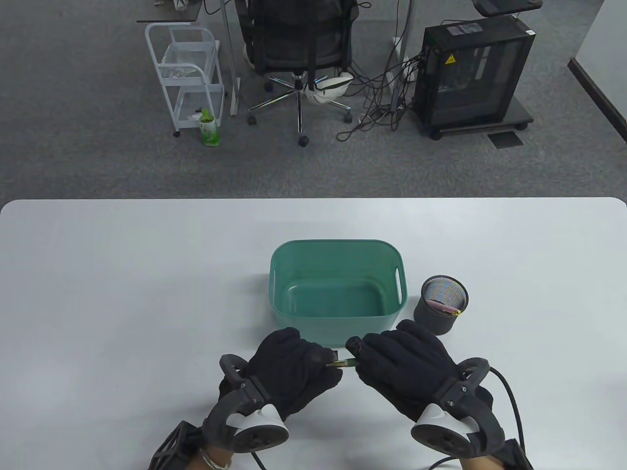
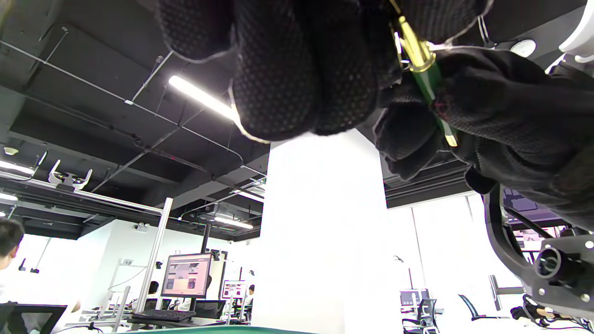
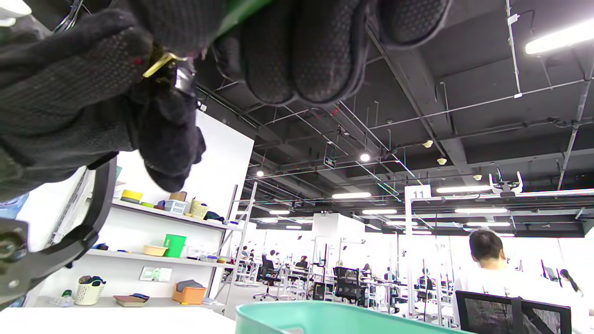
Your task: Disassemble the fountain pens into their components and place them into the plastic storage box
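Observation:
A green fountain pen [image 1: 345, 363] with gold trim lies level between my two hands, just in front of the teal plastic storage box [image 1: 294, 254]. My left hand [image 1: 291, 367] curls its fingers round the pen's left end; my right hand [image 1: 399, 364] grips the right end. In the left wrist view the green barrel and gold band [image 2: 424, 69] run from my left fingers [image 2: 297, 74] into the right glove [image 2: 510, 111]. The right wrist view shows a green piece [image 3: 239, 11] under my right fingers [image 3: 297, 55] and a gold clip [image 3: 160, 62] by the left glove [image 3: 69, 83]. Nothing lies inside the box.
A dark mesh pen cup [image 1: 443, 306] stands right of the box with a pink pen [image 1: 448, 309] inside. White table [image 1: 122, 293] stretches to both sides. The box rim [image 3: 325, 315] sits low in the right wrist view. Office chair, cart and computer stand beyond the table.

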A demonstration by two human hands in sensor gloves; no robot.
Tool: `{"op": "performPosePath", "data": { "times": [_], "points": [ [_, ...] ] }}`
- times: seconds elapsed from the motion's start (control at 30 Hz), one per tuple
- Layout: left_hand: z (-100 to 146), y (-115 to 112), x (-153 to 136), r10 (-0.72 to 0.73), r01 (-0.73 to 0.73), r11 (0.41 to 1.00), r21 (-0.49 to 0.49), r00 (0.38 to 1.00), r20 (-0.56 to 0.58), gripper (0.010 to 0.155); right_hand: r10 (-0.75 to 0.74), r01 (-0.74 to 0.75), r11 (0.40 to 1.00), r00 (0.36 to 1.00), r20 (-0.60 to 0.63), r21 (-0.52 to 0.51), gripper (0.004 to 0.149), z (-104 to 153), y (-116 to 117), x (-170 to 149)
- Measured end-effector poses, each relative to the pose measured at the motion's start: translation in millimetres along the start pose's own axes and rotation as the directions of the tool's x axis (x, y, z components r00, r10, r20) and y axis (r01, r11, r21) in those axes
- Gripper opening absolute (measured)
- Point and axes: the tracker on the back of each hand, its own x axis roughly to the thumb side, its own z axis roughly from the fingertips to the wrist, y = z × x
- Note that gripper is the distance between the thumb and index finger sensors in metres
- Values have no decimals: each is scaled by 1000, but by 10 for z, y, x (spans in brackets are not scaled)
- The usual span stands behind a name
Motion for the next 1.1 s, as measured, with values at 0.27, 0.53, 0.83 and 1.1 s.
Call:
{"op": "performPosePath", "data": {
  "times": [0.27,0.53,0.83,1.1],
  "points": [
    [2,4,-17,7,-7,1000,16,1000,-9,53,-1,1,1000,1000,8,6,44,0,12,19],
    [10,7,-33,5,-5,1000,13,1000,-19,58,-3,3,1000,1000,7,8,44,1,19,22],
    [16,14,-37,-10,10,1000,1,1000,-27,63,4,-4,1000,1000,-9,5,44,1,18,-6],
    [13,19,-3,-35,35,999,19,999,-17,49,3,-4,1000,1000,-12,-11,45,3,20,-4]
  ]
}}
